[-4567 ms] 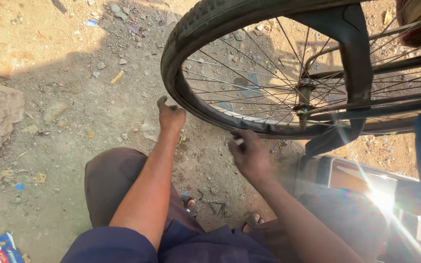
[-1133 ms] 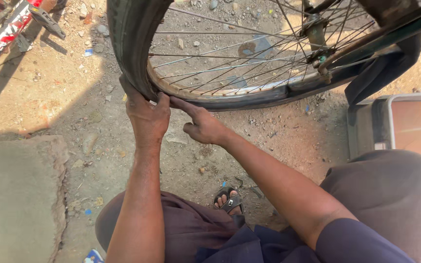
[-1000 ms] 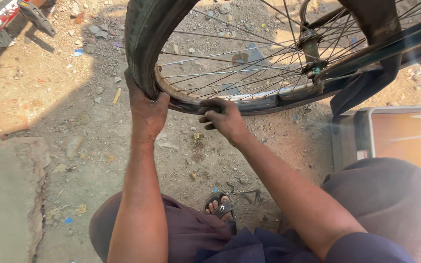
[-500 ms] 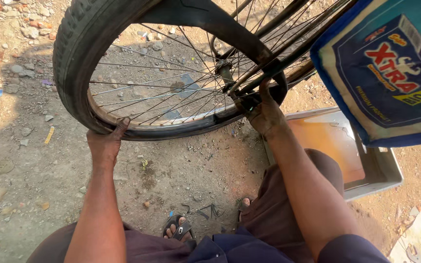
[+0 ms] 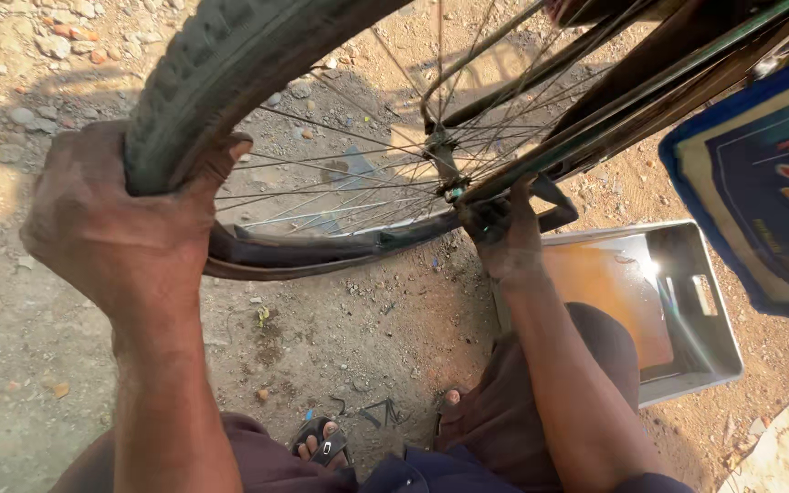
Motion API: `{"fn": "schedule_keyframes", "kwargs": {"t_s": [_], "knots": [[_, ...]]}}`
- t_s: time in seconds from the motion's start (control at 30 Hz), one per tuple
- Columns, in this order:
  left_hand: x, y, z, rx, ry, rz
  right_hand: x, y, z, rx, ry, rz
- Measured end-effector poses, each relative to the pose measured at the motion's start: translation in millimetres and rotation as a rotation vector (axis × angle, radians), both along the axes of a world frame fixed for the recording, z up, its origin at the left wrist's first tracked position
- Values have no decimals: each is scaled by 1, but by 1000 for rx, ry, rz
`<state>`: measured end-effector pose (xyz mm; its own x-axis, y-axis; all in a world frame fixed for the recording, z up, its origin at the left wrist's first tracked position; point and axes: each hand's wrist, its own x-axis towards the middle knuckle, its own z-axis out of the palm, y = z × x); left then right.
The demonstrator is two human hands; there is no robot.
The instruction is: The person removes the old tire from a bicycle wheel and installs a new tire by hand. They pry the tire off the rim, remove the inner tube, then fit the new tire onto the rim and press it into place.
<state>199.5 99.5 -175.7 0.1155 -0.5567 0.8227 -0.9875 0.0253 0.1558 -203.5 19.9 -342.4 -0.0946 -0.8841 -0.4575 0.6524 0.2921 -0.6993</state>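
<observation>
Tyre (image 5: 221,64) is the thing both hands work on: it curves from the top of the view down the left side, and its lower run, pulled off the rim (image 5: 358,233), sags as a dark band from left to right above the dirt ground (image 5: 349,329). The left hand (image 5: 125,224) sits at the tyre's left bend, closed tight around the tread, thumb on the inner side next to the spokes (image 5: 340,173). The right hand (image 5: 504,242) is further along the same band, under the bicycle frame (image 5: 614,110), fingers curled around the tyre's lower edge where it meets the rim. So the loose stretch lies between the 2 hands, its long axis running left to right. The left hand is nearer the camera. A metal tray (image 5: 696,356) lies on the ground just right of the right forearm, and a sandal (image 5: 321,447) shows below.
</observation>
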Motion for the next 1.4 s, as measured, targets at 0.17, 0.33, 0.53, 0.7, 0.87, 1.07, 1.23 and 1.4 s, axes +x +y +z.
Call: {"fn": "schedule_keyframes", "kwargs": {"t_s": [0.17, 0.33, 0.53, 0.7, 0.87, 1.07, 1.23, 1.4], "knots": [[22, -16, -18, -10, 90, -61, 14, -18, -16, 91, -46, 14], [27, -31, -40, -109, 160, -35, 26, -22, -10, 78, 20, 134], [31, -41, -37, -184, 233, -144, 62, 20, 7, 138, 322, 198], [78, -8, -51, 139, 730, -631, 130, 61, -3, -48, 987, 824], [103, 24, -72, 677, 1011, 33, 182, 84, 24, -640, 1345, 838], [45, 22, -125, 911, 1034, 19, 272, 87, 37, -1159, 1289, 288], [25, 14, -163, 309, 993, 4, 302, 66, 33, -1105, 1330, 341], [23, -3, -179, 180, 939, -9, 256, 28, 30, -1400, 1755, 178]]}}
